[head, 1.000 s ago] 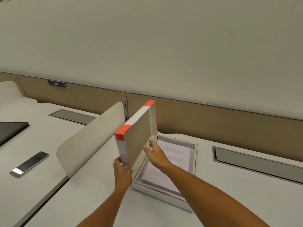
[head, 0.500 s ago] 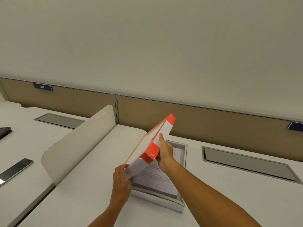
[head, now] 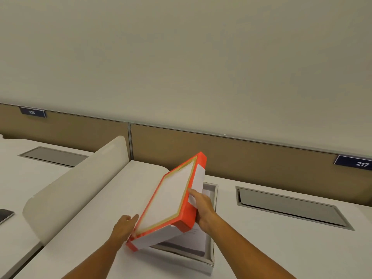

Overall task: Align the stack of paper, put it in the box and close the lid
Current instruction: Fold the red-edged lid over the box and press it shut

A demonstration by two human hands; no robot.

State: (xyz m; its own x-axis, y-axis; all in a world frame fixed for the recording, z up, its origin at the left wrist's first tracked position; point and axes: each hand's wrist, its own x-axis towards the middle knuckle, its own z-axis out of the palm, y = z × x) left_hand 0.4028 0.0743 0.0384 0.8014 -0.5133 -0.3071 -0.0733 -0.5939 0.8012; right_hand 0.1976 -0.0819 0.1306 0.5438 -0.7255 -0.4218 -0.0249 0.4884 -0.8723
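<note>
We see the box (head: 211, 258) open on the white desk (head: 261, 248), the stack of paper (head: 193, 240) lying flat inside it, printed side up. Above the box, tilted with its left edge low and not yet seated, sits the orange-edged lid (head: 169, 198); our right hand (head: 203, 210) grips its right side wall, thumb on top. Left of the box, our left hand (head: 124, 226) presses open fingers against the lid's lower left edge, not wrapped round it.
</note>
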